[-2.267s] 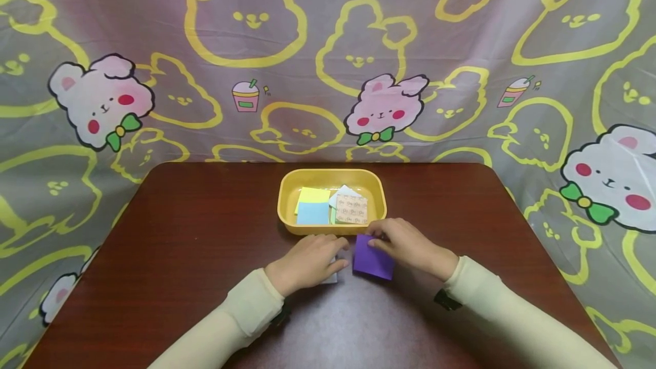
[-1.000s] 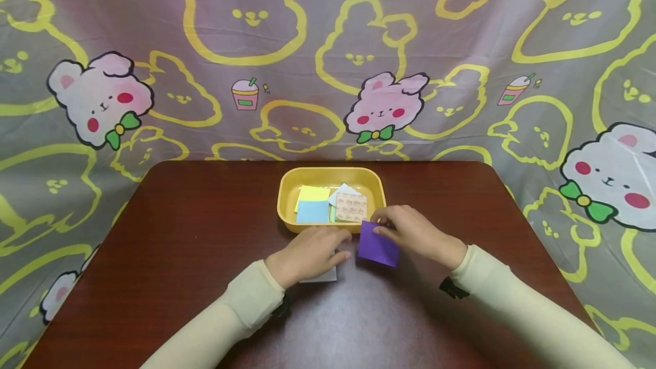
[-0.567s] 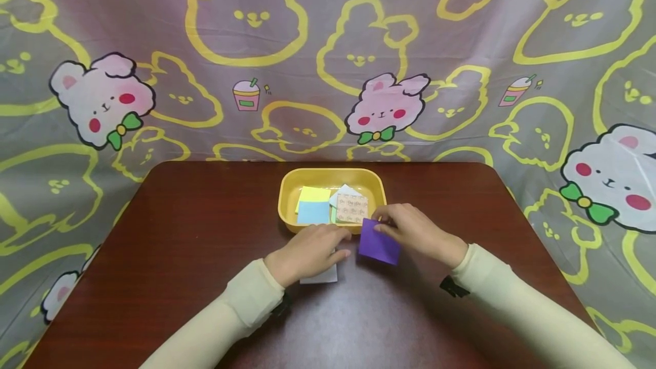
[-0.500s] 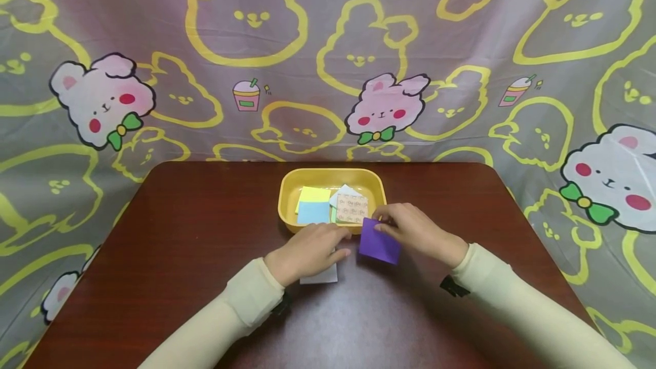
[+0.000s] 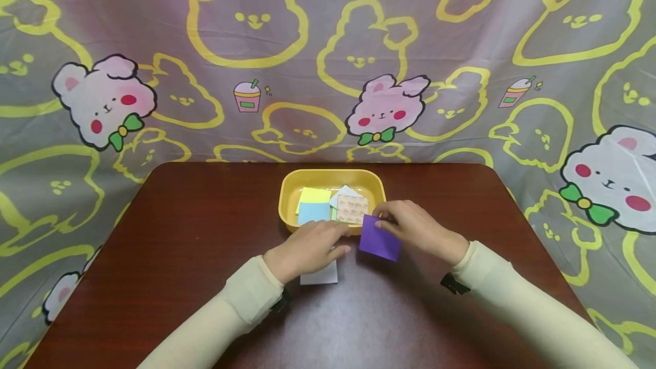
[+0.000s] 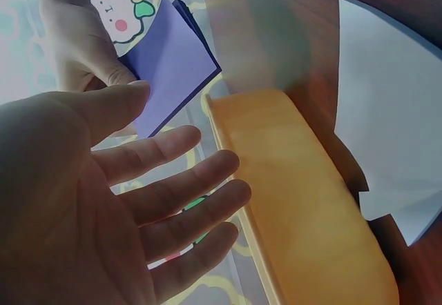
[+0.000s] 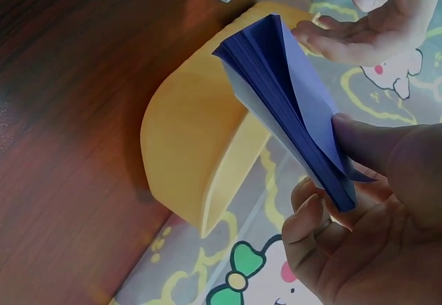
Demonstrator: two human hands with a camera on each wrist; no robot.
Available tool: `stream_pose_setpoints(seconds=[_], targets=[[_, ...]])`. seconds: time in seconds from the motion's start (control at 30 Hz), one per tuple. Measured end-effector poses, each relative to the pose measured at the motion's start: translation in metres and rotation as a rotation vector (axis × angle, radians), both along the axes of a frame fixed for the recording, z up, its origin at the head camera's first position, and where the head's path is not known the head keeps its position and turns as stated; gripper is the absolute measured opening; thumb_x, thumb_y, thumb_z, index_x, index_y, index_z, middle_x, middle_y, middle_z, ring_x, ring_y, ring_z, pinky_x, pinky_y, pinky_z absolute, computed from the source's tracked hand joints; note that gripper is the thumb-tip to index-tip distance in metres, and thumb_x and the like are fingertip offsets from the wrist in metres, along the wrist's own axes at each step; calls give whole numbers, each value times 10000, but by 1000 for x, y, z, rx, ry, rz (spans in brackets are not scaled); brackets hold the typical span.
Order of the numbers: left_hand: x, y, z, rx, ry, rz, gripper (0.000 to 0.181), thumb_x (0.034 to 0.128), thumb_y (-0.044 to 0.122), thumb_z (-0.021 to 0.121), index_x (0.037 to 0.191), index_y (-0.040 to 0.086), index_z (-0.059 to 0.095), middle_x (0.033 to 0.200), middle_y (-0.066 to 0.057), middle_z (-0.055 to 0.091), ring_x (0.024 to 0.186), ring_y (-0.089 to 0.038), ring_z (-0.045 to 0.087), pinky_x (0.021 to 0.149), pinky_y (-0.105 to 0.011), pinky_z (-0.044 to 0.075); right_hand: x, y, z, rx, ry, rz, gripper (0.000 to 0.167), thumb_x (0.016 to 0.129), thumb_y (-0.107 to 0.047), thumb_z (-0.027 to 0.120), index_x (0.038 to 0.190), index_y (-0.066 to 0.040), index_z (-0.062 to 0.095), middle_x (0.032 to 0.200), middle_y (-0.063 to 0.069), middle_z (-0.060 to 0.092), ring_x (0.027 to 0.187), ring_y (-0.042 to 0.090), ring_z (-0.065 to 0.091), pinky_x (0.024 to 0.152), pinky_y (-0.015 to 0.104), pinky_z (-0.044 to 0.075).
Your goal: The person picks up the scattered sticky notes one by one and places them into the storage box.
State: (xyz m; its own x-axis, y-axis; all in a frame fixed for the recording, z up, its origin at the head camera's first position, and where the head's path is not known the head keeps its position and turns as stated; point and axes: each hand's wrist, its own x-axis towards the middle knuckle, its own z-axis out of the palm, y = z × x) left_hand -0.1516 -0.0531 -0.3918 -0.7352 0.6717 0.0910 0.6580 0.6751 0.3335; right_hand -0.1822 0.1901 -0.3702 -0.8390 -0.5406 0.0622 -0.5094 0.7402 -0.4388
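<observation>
My right hand [image 5: 417,229] pinches a purple pad of sticky notes [image 5: 378,239] by its upper edge, with the thumb on the near face. In the right wrist view the pad [image 7: 276,105] is raised off the table and its top sheet [image 7: 307,98] lifts away from the stack. My left hand [image 5: 310,248] hovers with relaxed, spread fingers and holds nothing. Below it a white paper pad [image 5: 320,275] lies on the table, partly covered by the hand in the head view. The left wrist view shows that white pad [image 6: 387,105] with a notched edge.
A yellow plastic tray [image 5: 331,173] stands just beyond both hands. In it lie a yellow note pad [image 5: 316,195], a blue one [image 5: 314,212], a patterned beige one [image 5: 352,208] and a white one behind. A printed curtain [image 5: 302,16] hangs behind the brown table [image 5: 205,204].
My right hand has moved the purple pad up and slightly right, closer to the tray's front right corner. The left hand has shifted a little forward, uncovering more of the white pad.
</observation>
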Motion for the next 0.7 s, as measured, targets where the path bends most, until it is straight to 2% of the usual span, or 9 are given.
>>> stream_pose_setpoints(seconds=[0.3,0.5,0.7], targets=[[-4,-1,6,7,0,14,310,1001,286,638,1243,94,666,1161,-57,741,1046,-224,708,904,-406,566,-3,1,3,-6,56,19,113,922,-95,728,1021,-41,734,803,-5,689,703,78,554,639,239,476],[-8,-8,13,25,-12,38,337,1003,288,634,1258,69,653,1165,-99,733,1045,-261,701,922,-430,552,-6,0,5,-14,62,19,127,918,-100,735,1029,-38,736,819,4,705,718,82,574,662,252,499],[-13,-12,16,48,-18,53,335,1006,284,625,1257,64,647,1201,-106,724,1123,-265,685,988,-431,529,-8,-2,8,-13,62,23,124,924,-105,731,1027,-37,736,836,17,715,731,91,590,671,268,514]])
